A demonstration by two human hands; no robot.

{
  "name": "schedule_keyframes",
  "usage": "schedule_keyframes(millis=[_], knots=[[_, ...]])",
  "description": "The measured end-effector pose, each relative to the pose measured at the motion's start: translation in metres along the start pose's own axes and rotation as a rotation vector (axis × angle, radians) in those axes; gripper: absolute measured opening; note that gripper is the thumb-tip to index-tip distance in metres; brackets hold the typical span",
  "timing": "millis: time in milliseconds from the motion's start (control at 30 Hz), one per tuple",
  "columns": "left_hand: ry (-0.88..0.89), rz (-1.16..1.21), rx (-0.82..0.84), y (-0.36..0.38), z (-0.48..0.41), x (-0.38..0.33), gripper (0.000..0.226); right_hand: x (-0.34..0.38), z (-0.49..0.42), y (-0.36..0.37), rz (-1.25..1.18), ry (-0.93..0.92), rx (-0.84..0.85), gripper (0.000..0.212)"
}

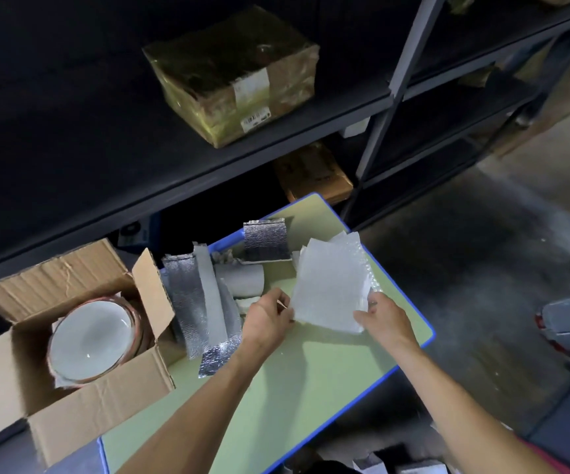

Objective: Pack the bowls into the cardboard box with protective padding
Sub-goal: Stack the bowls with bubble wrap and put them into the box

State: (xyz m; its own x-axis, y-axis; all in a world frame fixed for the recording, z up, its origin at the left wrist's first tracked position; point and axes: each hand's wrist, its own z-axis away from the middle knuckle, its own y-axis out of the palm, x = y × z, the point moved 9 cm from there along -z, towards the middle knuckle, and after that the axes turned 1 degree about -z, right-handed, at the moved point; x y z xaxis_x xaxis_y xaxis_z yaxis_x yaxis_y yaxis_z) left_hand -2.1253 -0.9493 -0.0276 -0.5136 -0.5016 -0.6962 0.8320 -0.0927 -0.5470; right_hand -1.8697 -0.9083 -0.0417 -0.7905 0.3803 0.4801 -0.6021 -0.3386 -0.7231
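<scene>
Our left grip (268, 319) and right grip (384, 319) pinch a foam sheet (331, 285) over the table (311, 388); bowls (90, 336) sit in the cardboard box (105, 415). The barcode label (255, 118) is unreadable.

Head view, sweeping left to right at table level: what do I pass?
The cardboard box with a bowl inside → silver foil padding strips → left hand → white foam sheet, held by both hands → right hand.

The top bowl (92, 340) hides most of the bowls (138, 326) stacked beneath it.
</scene>
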Motion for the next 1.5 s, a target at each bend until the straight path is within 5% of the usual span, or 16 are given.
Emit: schedule_keyframes(millis=[133,333,567,733,1000,1167,1300,1500], knots=[[-0.071,0.044,0.007,0.003,0.002,0.016,0.004,0.01,0.005,0.002,-0.009,-0.007,-0.022,0.012],[-0.045,-0.003,0.016,0.004,0.003,0.027,0.022,0.014,0.012,-0.011,-0.046,-0.06,-0.096,0.009],[-0.015,-0.224,0.025,0.005,0.007,0.023,0.039,0.029,0.021,-0.04,-0.131,-0.146,-0.19,0.036],[0.066,-0.206,-0.117,-0.014,0.019,0.004,0.03,0.049,0.029,-0.055,-0.178,-0.2,-0.177,0.031],[0.149,0.255,-0.273,-0.073,0.042,-0.021,0.013,0.12,0.047,-0.051,-0.282,-0.397,0.02,0.03],[0.216,0.306,-0.312,-0.121,0.066,-0.016,0.012,0.176,0.068,-0.041,-0.247,-0.581,0.184,0.038],[0.216,0.28,-0.361,-0.161,0.09,-0.003,0.013,0.225,0.093,-0.022,-0.204,-0.693,0.348,0.016],[0.169,0.372,-0.512,-0.218,0.131,0.025,0.009,0.289,0.127,-0.005,-0.133,-0.842,0.328,0.017]])
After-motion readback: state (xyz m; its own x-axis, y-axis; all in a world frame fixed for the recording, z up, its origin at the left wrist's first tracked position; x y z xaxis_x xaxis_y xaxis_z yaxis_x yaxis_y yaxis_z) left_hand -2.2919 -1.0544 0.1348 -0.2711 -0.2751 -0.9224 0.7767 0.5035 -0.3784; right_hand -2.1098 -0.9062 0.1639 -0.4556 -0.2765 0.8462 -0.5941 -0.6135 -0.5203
